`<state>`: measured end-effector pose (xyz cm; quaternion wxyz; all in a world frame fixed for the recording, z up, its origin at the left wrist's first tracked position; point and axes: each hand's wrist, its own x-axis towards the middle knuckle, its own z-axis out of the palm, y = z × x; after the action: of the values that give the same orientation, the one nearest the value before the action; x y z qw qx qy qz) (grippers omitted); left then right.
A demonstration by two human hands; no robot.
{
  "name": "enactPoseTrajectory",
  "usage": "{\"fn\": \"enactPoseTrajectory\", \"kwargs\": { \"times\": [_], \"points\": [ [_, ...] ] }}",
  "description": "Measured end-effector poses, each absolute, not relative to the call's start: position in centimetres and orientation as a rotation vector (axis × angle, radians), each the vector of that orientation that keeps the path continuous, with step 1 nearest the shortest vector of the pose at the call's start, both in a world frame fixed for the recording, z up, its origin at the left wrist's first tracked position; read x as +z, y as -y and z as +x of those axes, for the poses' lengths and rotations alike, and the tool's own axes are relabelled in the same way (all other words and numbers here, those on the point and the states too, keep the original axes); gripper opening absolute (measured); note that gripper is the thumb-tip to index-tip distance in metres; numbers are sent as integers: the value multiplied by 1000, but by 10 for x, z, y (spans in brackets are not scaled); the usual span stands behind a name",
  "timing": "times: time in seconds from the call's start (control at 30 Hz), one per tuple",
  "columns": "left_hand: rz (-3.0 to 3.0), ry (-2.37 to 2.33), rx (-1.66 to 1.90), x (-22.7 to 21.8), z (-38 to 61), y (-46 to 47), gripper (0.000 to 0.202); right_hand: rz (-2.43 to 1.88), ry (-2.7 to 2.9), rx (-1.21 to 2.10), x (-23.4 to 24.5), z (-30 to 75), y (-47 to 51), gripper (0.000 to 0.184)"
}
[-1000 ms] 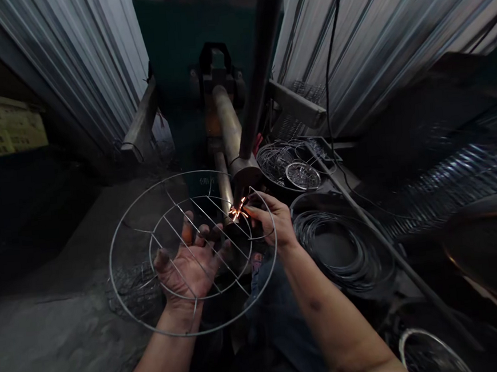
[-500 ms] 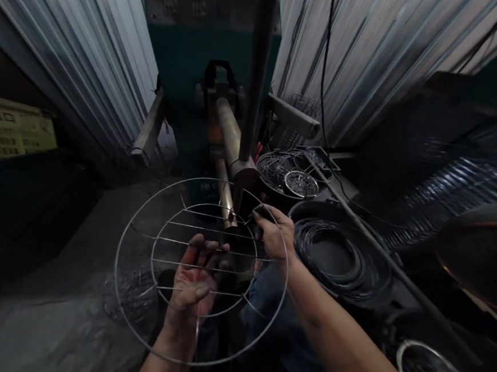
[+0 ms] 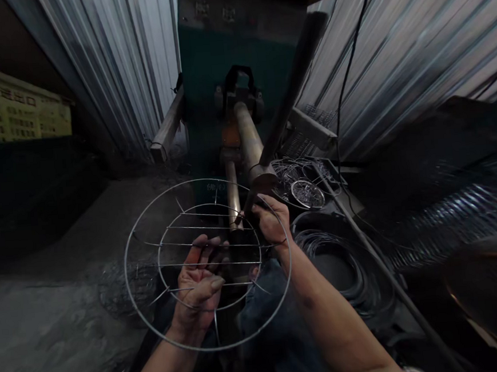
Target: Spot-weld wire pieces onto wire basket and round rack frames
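Note:
A round wire rack (image 3: 246, 262), made of a large outer ring, a smaller inner ring, straight crossbars and short spokes, is held tilted in front of me. My left hand (image 3: 198, 281) grips its crossbars from the lower left, thumb over one wire and fingers behind. At the rack's upper right, my right hand (image 3: 274, 221) is closed, fingertips pinched near the inner ring; what lies between them is too small and dark to make out. Close to those fingertips, the inner ring's far edge meets the tip of a brass-coloured lower rod (image 3: 233, 193) of a green machine (image 3: 204, 57). A dark slanted rod (image 3: 292, 91) comes down beside it.
Above the lower rod juts a thick metal arm (image 3: 251, 137). On the right are a container of wire pieces (image 3: 288, 174), a ring-shaped dish (image 3: 307, 194) and a wire coil (image 3: 350, 270). A yellow crate (image 3: 14, 107) stands left. Tangled wire (image 3: 125, 290) lies on the floor.
My view has swung left, so the machine appears farther right. The rack's spokes and bars sit at slightly different angles, and my right fingers are nearer the dark rod's tip. Both hands keep their grip.

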<state>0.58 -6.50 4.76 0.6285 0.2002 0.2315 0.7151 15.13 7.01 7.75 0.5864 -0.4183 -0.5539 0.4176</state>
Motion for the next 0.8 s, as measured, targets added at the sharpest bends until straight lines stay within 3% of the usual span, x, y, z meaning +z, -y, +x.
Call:
{"fn": "enactPoseTrajectory", "kwargs": {
  "times": [0.63,0.8],
  "points": [
    [339,-566,1653,67,16,70,60,-1039,1364,884,84,146,-80,6],
    [535,-497,1483,50,-1,65,81,-1033,1141,1174,76,165,-69,28]
  ]
}}
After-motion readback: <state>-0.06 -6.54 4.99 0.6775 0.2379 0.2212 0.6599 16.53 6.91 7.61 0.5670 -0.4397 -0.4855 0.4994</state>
